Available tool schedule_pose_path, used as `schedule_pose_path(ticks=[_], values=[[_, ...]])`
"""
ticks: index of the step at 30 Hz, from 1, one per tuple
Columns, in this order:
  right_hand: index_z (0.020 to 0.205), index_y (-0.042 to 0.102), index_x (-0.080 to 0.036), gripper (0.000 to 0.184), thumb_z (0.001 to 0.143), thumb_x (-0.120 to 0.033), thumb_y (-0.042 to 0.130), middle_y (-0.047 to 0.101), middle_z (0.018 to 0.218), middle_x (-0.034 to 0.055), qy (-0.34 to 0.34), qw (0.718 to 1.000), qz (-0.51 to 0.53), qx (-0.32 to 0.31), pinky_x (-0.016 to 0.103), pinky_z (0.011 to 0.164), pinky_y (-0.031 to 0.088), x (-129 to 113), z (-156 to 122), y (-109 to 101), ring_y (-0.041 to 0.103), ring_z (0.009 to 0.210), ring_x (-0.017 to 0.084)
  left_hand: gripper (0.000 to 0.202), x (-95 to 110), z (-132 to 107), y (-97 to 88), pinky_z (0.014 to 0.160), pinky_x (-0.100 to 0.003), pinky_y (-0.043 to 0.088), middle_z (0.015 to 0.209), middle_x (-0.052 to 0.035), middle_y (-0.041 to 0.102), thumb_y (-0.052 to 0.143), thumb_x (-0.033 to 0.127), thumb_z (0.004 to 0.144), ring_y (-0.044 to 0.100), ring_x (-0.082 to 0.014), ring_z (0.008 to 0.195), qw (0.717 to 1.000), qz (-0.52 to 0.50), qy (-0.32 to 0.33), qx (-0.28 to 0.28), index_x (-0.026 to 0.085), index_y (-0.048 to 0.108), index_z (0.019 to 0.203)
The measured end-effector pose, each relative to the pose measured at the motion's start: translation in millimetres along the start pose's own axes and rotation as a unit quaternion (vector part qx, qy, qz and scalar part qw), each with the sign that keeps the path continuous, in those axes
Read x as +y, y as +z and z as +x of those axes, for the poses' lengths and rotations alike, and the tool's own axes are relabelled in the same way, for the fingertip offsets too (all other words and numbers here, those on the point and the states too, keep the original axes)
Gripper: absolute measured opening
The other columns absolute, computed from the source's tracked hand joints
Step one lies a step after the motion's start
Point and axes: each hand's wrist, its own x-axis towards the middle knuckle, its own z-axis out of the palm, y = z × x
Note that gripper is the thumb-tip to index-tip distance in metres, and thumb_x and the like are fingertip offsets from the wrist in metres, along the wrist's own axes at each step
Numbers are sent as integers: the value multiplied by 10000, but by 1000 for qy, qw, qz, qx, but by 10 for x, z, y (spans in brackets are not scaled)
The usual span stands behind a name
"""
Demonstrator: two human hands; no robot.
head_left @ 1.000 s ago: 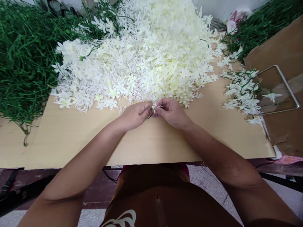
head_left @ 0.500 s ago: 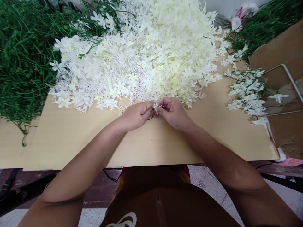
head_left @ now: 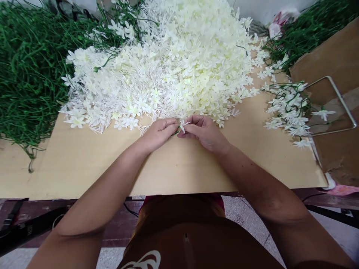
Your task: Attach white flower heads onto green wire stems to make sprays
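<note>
Head view: what's held, and where?
— Left hand [head_left: 158,134] and right hand [head_left: 206,132] both pinch one small white flower [head_left: 183,126] at the desk's [head_left: 84,160] middle, just beside the flower pile [head_left: 174,67]. Shirt print [head_left: 143,260] is cut off and unreadable.

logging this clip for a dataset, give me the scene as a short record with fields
left hand: fingertips pinched on a small white flower, with a bit of green stem showing beneath
right hand: pinched on the same flower, meeting the left hand
behind hands: big pile of white flowers
far left: heap of green stems
right: flowered green sprigs beside cardboard with a wire frame
surface: pale wooden board
</note>
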Motion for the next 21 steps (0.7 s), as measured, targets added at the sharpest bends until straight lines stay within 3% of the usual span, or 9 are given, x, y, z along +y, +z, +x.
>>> schedule_pose_path(ticks=[11,21], values=[[625,597,-170,222,559,-191,808,575,600,-67,-3,1000,-27,2,340,773,611,29,19,-18,564,596,70,271,-10,6,-17,681,-266,434,700,-9,507,433,355,881,499,-134,709,999,22,34,-30,187,477,673],[605,597,-177,228,535,-238,806,590,599,-63,-39,997,-50,45,296,737,588,74,19,2,576,591,77,327,-50,0,24,673,-268,410,704,-1,473,374,417,949,452,-127,677,996,50,62,-34,193,458,725]])
